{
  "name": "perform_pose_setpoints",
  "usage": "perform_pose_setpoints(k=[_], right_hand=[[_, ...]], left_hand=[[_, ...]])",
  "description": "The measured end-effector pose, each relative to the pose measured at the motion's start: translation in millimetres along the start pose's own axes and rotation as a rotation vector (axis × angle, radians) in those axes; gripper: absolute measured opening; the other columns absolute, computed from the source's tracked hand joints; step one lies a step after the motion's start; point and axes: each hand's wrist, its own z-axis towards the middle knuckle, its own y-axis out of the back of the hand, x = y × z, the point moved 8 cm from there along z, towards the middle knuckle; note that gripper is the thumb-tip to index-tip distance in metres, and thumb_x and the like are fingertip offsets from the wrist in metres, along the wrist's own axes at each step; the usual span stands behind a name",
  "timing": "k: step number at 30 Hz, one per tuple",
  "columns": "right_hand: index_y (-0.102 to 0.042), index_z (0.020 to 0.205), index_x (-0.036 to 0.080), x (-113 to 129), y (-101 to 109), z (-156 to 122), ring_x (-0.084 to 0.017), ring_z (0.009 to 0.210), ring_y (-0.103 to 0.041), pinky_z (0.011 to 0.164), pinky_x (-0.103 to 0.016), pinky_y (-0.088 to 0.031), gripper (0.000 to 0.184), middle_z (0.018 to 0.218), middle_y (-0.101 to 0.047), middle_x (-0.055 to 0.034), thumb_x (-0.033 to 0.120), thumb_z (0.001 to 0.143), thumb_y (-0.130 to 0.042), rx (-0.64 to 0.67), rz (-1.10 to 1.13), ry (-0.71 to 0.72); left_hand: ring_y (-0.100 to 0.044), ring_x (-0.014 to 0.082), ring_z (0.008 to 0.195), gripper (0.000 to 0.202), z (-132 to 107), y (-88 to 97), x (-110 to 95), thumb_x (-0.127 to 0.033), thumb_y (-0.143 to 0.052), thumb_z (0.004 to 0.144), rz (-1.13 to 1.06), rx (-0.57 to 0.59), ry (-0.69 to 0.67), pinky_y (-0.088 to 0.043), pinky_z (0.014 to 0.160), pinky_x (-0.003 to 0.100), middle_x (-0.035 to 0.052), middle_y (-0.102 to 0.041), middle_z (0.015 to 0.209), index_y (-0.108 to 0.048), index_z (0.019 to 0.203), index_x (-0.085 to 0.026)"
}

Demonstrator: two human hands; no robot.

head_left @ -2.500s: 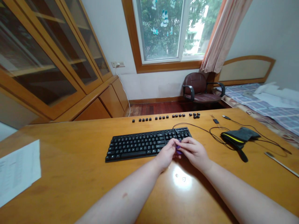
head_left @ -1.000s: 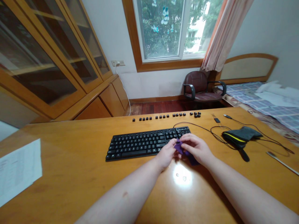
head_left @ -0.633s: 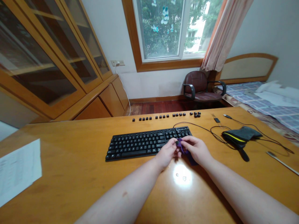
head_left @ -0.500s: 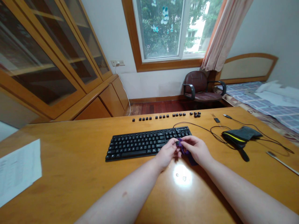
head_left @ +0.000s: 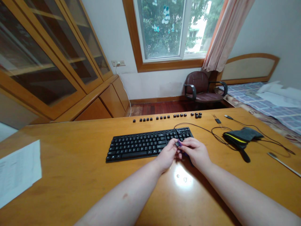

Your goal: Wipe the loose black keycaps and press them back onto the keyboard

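Note:
My left hand [head_left: 167,154] pinches a small dark keycap [head_left: 177,144] between thumb and fingertips. Pressed against that keycap is a purple cloth [head_left: 180,143], gripped by the closed fingers of my right hand [head_left: 197,152]. Most of the cloth is hidden under my right hand. Both hands meet just over the near right part of a black keyboard [head_left: 136,146], covering some of its keys. Beyond the keyboard, loose black keycaps [head_left: 163,118] stand in small groups along the far edge of the desk.
Right of the keyboard lie its cable [head_left: 213,131], a dark grey pouch with a yellow stripe [head_left: 244,137], a small black item with wire loops [head_left: 218,121] and a thin brush [head_left: 282,163]. Printed paper [head_left: 20,172] rests at the desk's left. A chair [head_left: 197,84] stands beyond.
The keycap and cloth have turned slightly between my fingers, and less of the purple cloth shows below my right hand. The keyboard and loose keycaps stay in place.

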Motion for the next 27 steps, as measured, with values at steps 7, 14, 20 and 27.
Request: perform_pose_setpoints(k=[7,14,20,27], right_hand=[[-0.072,0.078,0.025,2,-5,-2,-0.013,0.063,-0.059,0.051,-0.024,-0.051,0.010,0.076,-0.055,-0.0026,0.031,0.071,-0.066,0.053,-0.051,-0.022],[-0.071,0.077,0.025,7,-3,-2,-0.016,0.071,-0.059,0.062,-0.030,-0.052,0.008,0.077,-0.060,-0.0038,0.028,0.073,-0.065,0.061,-0.107,0.054],[-0.069,0.097,0.028,5,-9,-7,-0.016,0.077,-0.058,0.067,-0.030,-0.051,0.023,0.086,-0.058,-0.0038,0.025,0.074,-0.064,0.139,-0.092,0.053],[-0.070,0.096,0.025,3,-8,-8,-0.017,0.069,-0.058,0.060,-0.031,-0.052,0.022,0.075,-0.059,-0.0040,0.031,0.077,-0.060,0.095,-0.079,0.010]], left_hand=[[-0.047,0.0080,0.057,0.032,0,-1.0,-3,-0.047,-0.053,0.077,0.034,0.003,-0.016,-0.038,0.059,0.022,-0.0036,-0.047,0.068,-0.044,0.091,-0.019],[-0.049,0.0090,0.059,0.028,-4,3.6,-11,-0.046,-0.047,0.082,0.138,-0.078,-0.106,-0.040,0.059,0.023,-0.0025,-0.049,0.070,-0.044,0.091,-0.020],[-0.053,0.0120,0.064,0.020,-21,3.3,-38,-0.036,-0.038,0.088,0.571,-0.225,-0.355,-0.043,0.060,0.024,0.0019,-0.055,0.079,-0.048,0.094,-0.019],[-0.058,0.0145,0.067,0.020,-22,0.7,-44,-0.029,-0.037,0.088,0.699,-0.227,-0.387,-0.045,0.064,0.026,0.0034,-0.061,0.075,-0.052,0.096,-0.019]])
